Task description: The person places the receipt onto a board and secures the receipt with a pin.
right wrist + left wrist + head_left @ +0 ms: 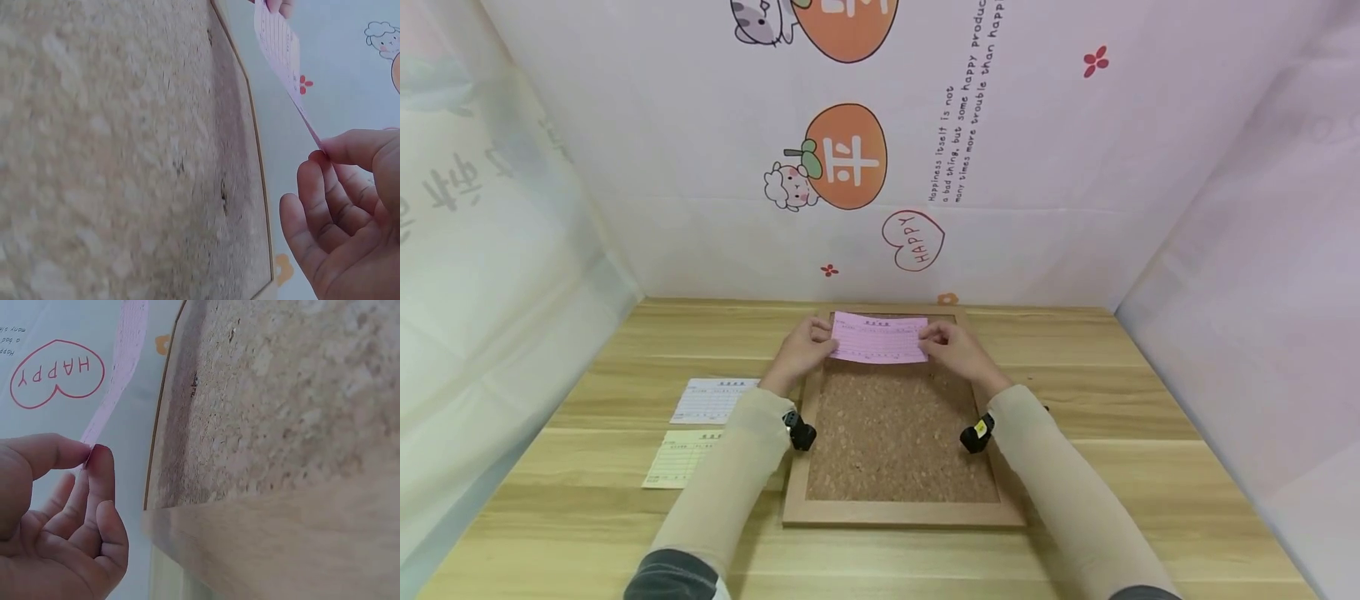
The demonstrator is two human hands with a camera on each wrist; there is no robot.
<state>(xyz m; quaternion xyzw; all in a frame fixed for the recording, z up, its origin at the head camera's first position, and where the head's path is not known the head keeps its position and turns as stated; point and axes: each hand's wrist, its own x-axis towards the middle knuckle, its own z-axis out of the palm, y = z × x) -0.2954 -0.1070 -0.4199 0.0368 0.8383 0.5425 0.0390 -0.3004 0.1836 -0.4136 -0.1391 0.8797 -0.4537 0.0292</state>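
A pink printed paper slip is stretched between both hands over the far end of a wood-framed cork board. My left hand pinches the slip's left edge between thumb and index finger. On the opposite edge, my right hand pinches it the same way. Both wrist views show the slip raised off the cork, with a slight bend in it. In the right wrist view, the right hand's other fingers are loosely curled beneath the pinch.
Left of the board, a white printed slip and a yellow printed slip lie on the wooden table, partly covered by the left sleeve. A patterned cloth wall rises behind the table's far edge. A small dark object shows beside the right sleeve.
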